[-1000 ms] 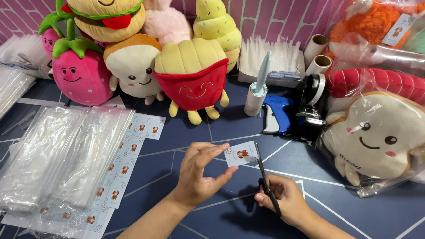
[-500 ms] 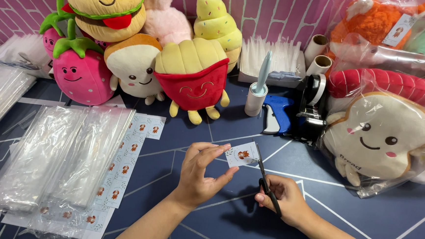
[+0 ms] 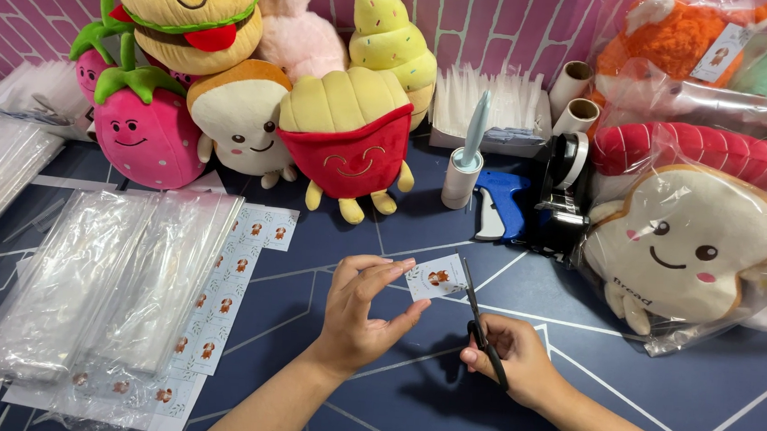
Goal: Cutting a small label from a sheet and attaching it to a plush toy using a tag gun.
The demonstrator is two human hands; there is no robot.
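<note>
**Small card at the scissor blades, fingers close by**

Dark blue table with pale angled lines, pink brick-pattern wall behind, plush toys lined up along the back. We see the left hand hold a small printed card up off the table, thumb and fingertips clamped on its left edge. The right hand has its grip closed round the handles of black scissors; the blades point up and away, with the tips touching or just beside the card's right edge. We cannot tell whether the blades are parted or shut, too thin at this angle.

Risks as we judge them:
- The card is tiny and pinched on one edge only, so it could bend or twist between the blades and the cut would wander into the printed picture.
- The left fingertips sit near the blade line; a slip of the card would bring them closer, so a nick looks possible.
- A trimmed sliver could drop onto the dark table and get lost.
- Loose pinch plus blade pressure could pull the card out of the hand.

Around: sheets of matching printed cards lie at the left, partly under stacks of clear plastic bags, well apart from the hands. A blue tagging gun, a white roller and a black tape dispenser stand behind the hands. A bagged toast plush lies at right, a fries plush stands at the back.
</note>
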